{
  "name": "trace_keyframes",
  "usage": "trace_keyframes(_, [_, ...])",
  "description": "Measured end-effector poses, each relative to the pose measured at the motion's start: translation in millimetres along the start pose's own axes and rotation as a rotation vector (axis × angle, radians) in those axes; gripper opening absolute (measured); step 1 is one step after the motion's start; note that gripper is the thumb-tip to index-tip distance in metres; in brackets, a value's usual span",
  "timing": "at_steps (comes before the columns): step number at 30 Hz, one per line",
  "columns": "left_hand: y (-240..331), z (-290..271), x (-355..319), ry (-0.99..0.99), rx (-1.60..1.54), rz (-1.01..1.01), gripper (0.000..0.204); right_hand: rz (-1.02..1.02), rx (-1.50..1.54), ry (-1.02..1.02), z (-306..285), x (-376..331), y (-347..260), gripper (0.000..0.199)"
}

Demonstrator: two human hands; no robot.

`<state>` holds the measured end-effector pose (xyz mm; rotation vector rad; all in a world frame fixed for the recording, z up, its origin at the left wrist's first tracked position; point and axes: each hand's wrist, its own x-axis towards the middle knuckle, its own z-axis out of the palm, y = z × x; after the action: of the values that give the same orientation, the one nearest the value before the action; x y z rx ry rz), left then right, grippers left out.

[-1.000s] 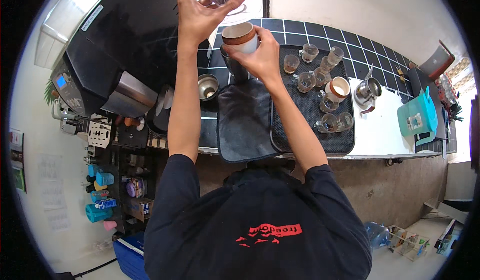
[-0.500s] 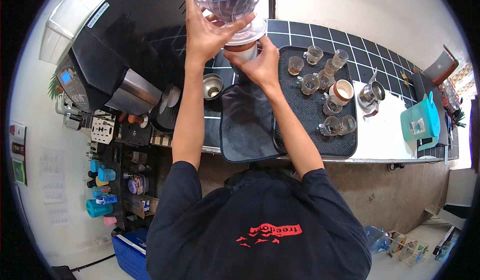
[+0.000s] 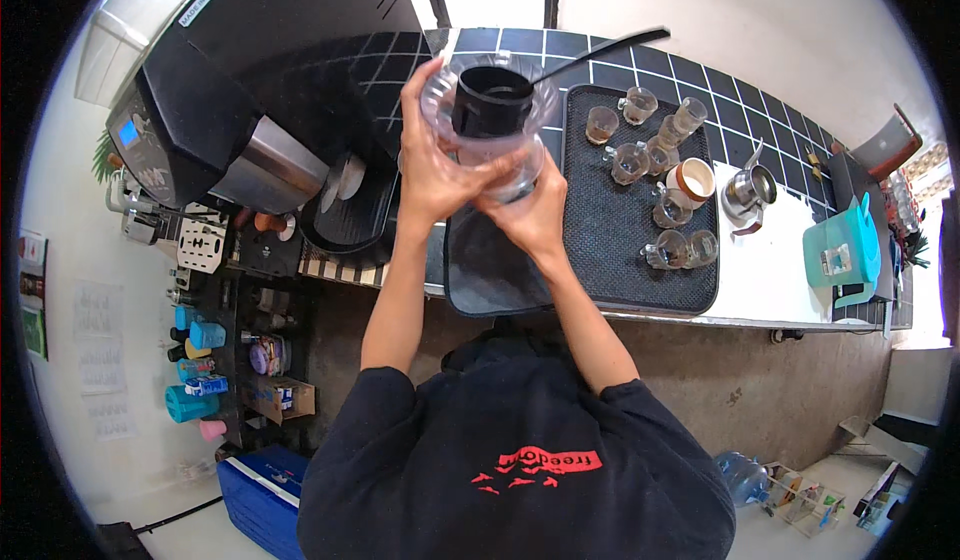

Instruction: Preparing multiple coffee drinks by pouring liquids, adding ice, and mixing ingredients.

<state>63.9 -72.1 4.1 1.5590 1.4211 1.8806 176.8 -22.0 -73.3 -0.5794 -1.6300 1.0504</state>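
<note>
Funnel (image 3: 495, 150): clear plastic, it was held up above the table (image 3: 770, 270), just left of the tray (image 3: 608, 235); skin partly covered its foot.
Black cup (image 3: 493, 115): it sat inside the funnel, its underside hard to see through the plastic.
Thin handle (image 3: 600, 55): it poked out rightward past the rim; its join could not be made out.
Left hand (image 3: 432, 185): partly open, it gripped the funnel's side, some fingers hidden behind.
Right hand (image 3: 535, 215): it curled beneath the funnel; how far closed, and around what, could not be told.
Glass mugs (image 3: 667, 250): several overlapped on the tray, contents unclear.
Mat (image 3: 495, 275): its far end was hidden.
</note>
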Motion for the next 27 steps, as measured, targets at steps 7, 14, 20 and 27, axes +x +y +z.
trace_keyframes(7, [-29.6, -5.4, -52.1, -0.014, 0.146, 0.027, 0.109, 0.053, -0.057, -0.054, -6.1, -46.6, 12.7, 0.058])
trace_keyframes(14, [-48.5, -2.8, -84.4, -0.008, 0.032, -0.119, 0.101, 0.164, -0.008, -0.024, 0.0, -78.2, 38.1, 0.055])
trace_keyframes(20, [-53.4, -2.7, -93.9, -0.030, -0.086, -0.140, 0.102, 0.143, -0.135, -0.040, -1.5, -82.1, 39.8, 0.059])
trace_keyframes(27, [-59.9, -5.9, -99.1, -0.040, -0.086, -0.129, 0.103, 0.152, -0.264, -0.077, -8.9, -91.1, 36.4, 0.067])
